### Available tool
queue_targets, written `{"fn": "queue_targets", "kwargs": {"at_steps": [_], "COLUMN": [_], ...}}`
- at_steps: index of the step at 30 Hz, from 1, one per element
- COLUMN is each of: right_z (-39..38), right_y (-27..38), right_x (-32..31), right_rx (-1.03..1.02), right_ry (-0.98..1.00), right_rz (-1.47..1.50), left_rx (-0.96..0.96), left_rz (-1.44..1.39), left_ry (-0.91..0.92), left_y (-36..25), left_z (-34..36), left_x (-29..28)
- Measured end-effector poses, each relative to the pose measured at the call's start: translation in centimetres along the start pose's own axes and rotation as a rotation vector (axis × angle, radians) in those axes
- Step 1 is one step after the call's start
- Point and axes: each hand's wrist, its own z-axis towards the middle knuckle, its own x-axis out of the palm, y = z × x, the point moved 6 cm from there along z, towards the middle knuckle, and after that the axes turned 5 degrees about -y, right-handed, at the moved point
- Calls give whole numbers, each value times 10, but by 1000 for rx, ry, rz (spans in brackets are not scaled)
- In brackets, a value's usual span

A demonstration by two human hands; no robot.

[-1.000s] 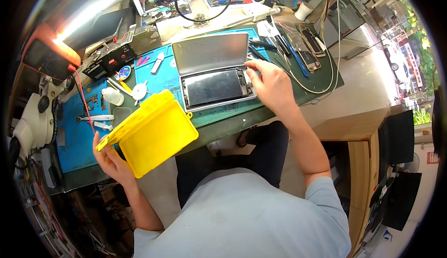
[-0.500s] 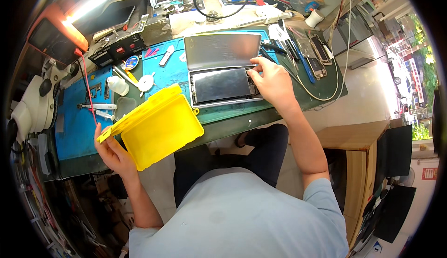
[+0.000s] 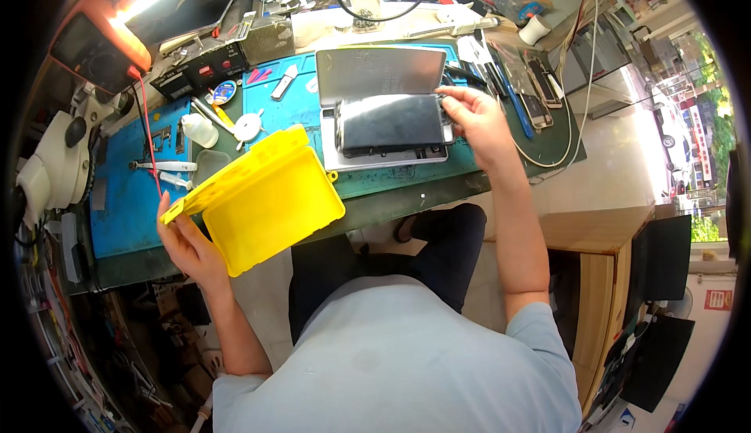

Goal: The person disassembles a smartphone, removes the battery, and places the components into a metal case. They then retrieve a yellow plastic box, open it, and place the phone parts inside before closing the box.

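Note:
My left hand grips the left edge of a yellow plastic case, whose lid stands open and which is tilted over the near edge of the bench. With my right hand I pinch the right end of a dark phone screen. The screen is raised at a slant above a flat metal tin with its hinged silver lid standing up behind. Small parts show along the tin's inside edge; the rest of its inside is hidden under the screen.
Left on the bench are an orange multimeter, a white bottle, a syringe and a white microscope. At right lie opened phones, a blue pen-like tool and a looping white cable.
My right hand has lifted the phone screen up out of the tin, tilting it and moving it slightly right. My left hand still holds the yellow case in nearly the same place.

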Motion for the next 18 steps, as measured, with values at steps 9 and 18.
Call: {"fn": "queue_targets", "kwargs": {"at_steps": [9,18], "right_z": [-20,-44], "right_y": [25,23], "right_x": [1,63], "right_rx": [-18,-7], "right_ry": [17,204], "right_rz": [85,115], "left_rx": [-21,-7], "left_rz": [-42,30], "left_ry": [-9,-32], "left_y": [-4,1], "left_z": [2,3], "left_x": [2,-3]}}
